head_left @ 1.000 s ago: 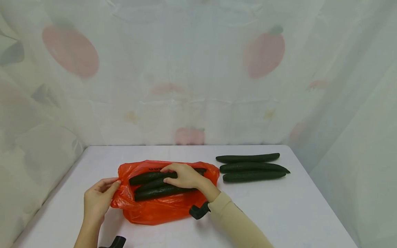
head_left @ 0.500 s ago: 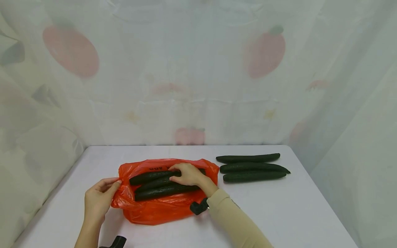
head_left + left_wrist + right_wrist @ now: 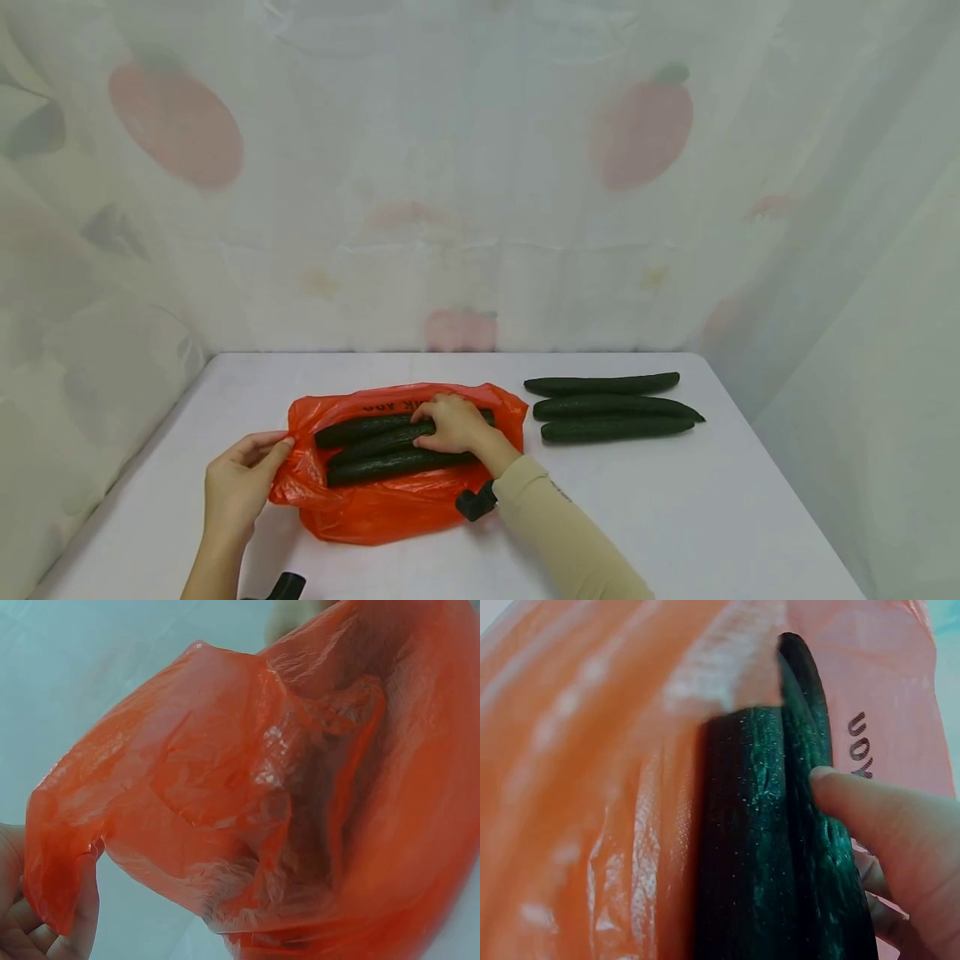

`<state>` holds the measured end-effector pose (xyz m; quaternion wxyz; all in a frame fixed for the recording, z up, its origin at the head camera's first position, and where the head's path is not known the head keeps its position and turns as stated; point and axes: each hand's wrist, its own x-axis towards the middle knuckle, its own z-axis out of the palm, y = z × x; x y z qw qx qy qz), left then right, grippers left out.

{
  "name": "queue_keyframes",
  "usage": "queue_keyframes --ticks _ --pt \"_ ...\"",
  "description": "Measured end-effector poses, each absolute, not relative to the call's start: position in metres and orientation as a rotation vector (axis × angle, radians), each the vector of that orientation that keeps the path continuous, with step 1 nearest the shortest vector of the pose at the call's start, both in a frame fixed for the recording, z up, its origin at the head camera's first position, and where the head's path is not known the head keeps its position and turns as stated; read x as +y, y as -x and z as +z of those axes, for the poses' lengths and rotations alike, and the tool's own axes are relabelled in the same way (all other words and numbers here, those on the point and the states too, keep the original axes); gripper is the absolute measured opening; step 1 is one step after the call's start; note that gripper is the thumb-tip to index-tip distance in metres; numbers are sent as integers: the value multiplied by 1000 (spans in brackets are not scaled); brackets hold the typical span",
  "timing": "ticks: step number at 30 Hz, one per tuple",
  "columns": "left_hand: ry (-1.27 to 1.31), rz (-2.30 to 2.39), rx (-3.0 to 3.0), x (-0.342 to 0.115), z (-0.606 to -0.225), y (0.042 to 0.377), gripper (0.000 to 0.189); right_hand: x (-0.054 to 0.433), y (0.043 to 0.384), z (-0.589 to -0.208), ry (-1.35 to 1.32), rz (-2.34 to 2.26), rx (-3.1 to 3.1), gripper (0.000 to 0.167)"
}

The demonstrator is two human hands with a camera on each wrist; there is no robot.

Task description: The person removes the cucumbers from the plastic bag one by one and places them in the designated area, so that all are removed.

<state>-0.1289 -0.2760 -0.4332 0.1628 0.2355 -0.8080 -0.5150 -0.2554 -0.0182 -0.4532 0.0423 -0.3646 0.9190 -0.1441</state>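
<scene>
- Left hand (image 3: 234,492), bare: stood at the left edge of the red bag; its fingers pinched the plastic there.
- Red bag (image 3: 375,521), crumpled plastic with dark lettering: lay on the white desk (image 3: 637,517), mouth facing up.
- Bagged cucumbers (image 3: 375,444), three, dark green: lay side by side inside the red bag, partly covered by a hand.
- Right hand (image 3: 453,429): reached over the red bag's right half; thumb touched a cucumber inside. Whether its fingers gripped could not be told.
- Beige sleeve (image 3: 562,525), one: extended from the red bag's right portion toward the near side.
- Loose cucumbers (image 3: 611,406), three: lay roughly parallel, just right of the red bag.
</scene>
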Motion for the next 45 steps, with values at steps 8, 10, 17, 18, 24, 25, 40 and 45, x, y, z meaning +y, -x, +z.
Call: queue_keyframes --ticks 8,10,17,18,24,25,40,45 --pt "-669 -1484 -2304 -277 -434 129 38 -22 253 -456 1111 -306 2879 34" --pt "-670 -1488 -2300 -277 -434 129 38 -22 253 -457 1121 -314 2880 33" --pt "-667 -1487 -2295 -277 -434 129 38 -21 253 -459 1171 -346 2866 32" --pt "-668 -1486 -2294 -277 -434 129 37 -21 253 -458 1178 -339 2864 32" --pt "-677 -1486 -2296 -277 -434 129 38 -19 254 -459 1235 -295 2862 31" --pt "-677 -1489 -2297 -277 -434 129 38 -19 254 -460 1246 -292 2863 31" --pt "-666 -1486 -2284 -278 -432 130 37 -13 254 -455 1356 -360 2817 31" --pt "-666 -1488 -2281 -278 -431 130 37 -11 253 -452 1303 -481 2760 32"
